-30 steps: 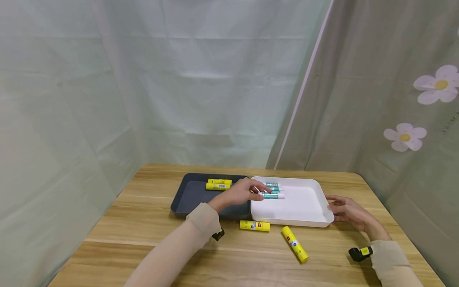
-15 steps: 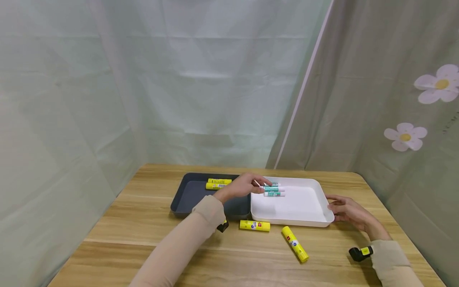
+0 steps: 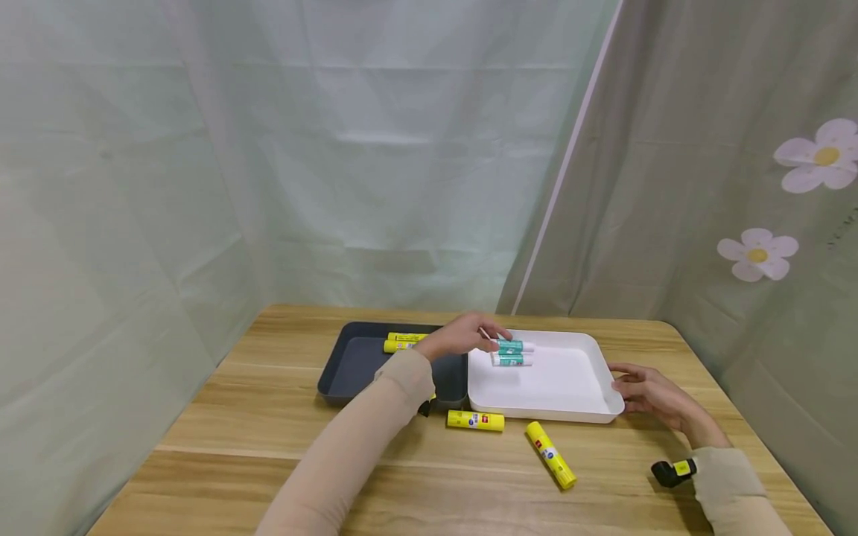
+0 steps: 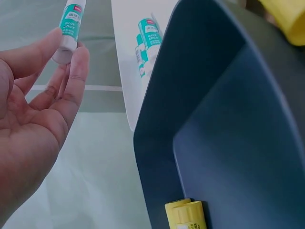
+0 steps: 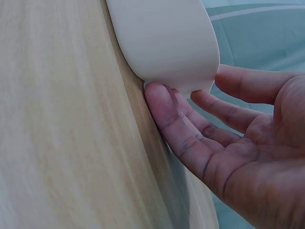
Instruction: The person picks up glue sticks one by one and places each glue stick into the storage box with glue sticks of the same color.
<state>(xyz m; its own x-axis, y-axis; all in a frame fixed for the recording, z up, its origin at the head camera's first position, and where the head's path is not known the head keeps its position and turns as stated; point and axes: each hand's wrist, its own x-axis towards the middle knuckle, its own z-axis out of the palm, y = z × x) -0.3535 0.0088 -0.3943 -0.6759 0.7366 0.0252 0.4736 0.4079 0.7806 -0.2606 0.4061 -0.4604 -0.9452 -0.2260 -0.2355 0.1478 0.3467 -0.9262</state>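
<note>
My left hand (image 3: 465, 333) is over the near-left end of the white tray (image 3: 563, 383). It pinches a teal-and-white glue stick (image 4: 71, 26) between thumb and fingertips, apart from the others in the left wrist view. More glue sticks (image 4: 150, 38) lie close together in the white tray, and the front one (image 3: 512, 359) lies sideways. My right hand (image 3: 653, 398) holds the tray's right end, thumb and fingers against its outer wall and lower edge in the right wrist view. Fingers partly hide the glue sticks in the head view.
A dark grey tray (image 3: 348, 368) adjoins the white one on the left, with two yellow tubes (image 3: 400, 346) inside. Two more yellow tubes lie on the wooden table in front: one sideways (image 3: 476, 421), one slanted (image 3: 551, 455). Curtains (image 3: 402, 186) hang behind.
My left hand has let go of the front glue stick, which stays in the white tray. It has moved back and now pinches another glue stick. The right hand holds its place.
</note>
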